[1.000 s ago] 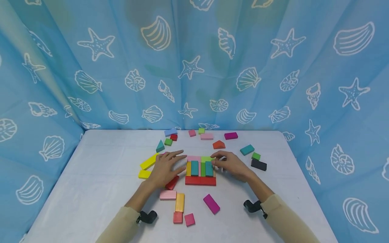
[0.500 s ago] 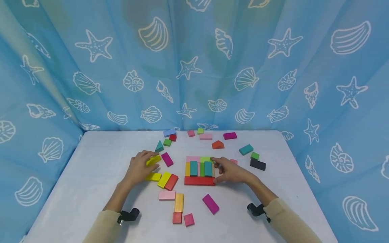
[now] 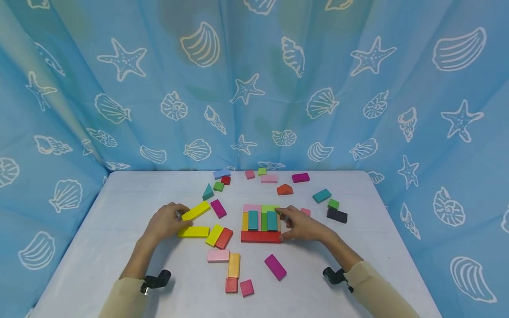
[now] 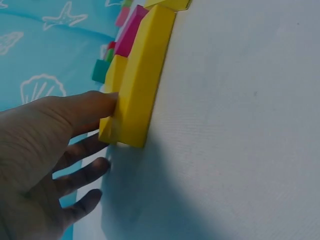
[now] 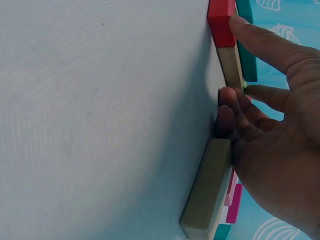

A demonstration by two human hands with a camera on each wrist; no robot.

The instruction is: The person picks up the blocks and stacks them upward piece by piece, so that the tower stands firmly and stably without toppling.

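In the head view, my left hand (image 3: 163,224) has thumb and index finger on either side of the left end of a long yellow block (image 3: 197,210). Another long yellow block (image 3: 195,232) lies just nearer; the left wrist view shows the thumb tip between the two. My right hand (image 3: 305,225) rests against the right side of a flat block arrangement. Its thumb touches the end of the red base (image 3: 260,237), and its index finger reaches the light green block (image 3: 269,207) on top. Two teal blocks (image 3: 253,221) stand out over the arrangement's middle. The right hand's other fingers curl loosely.
Yellow (image 3: 214,235) and red (image 3: 224,238) blocks lie between the left hand and the arrangement. Pink (image 3: 218,256), orange (image 3: 234,265) and magenta (image 3: 275,267) blocks lie nearer. Several small blocks ring the back; a black block (image 3: 337,215) lies right.
My left hand has moved left, from beside the arrangement to the long yellow block's left end. My right thumb has lowered to the red base's end; that hand then stays nearly still.
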